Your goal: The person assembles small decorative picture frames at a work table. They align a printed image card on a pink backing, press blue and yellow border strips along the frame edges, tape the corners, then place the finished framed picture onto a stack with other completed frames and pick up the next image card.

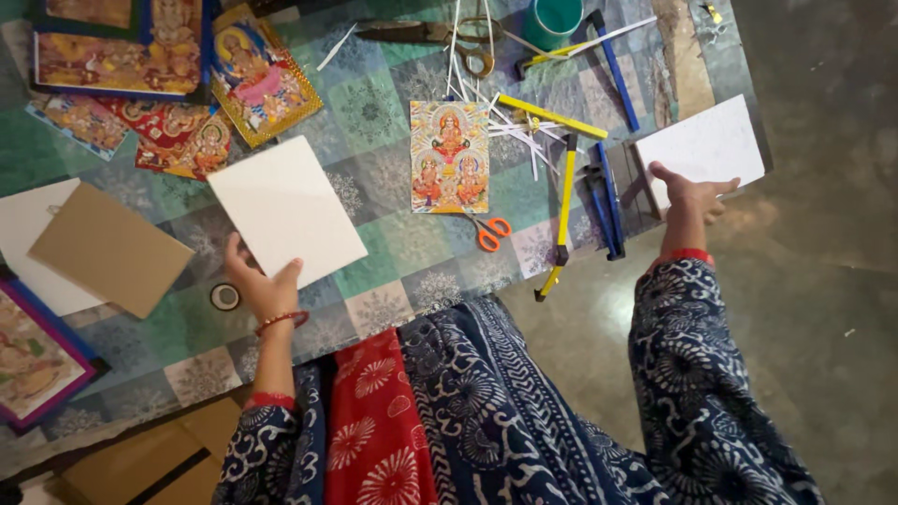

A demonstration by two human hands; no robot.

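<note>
My left hand [259, 285] grips the near corner of a white rectangular board [285, 210] lying tilted on the patterned mat [393, 271]. My right hand [690, 192] reaches out to the right and holds the lower left edge of a second white board [706, 145] at the mat's right end. Between my hands lies a colourful picture card [449, 156] showing three seated figures. Small orange-handled scissors [488, 231] rest just below that card.
A yellow and black utility cutter [564, 201], blue bars [608, 201] and white paper strips [510, 122] lie right of the card. Large scissors [421, 33] and a teal cup [552, 19] sit at the top. Picture prints [168, 84], brown cardboard [110, 248] and a tape roll [224, 296] lie left.
</note>
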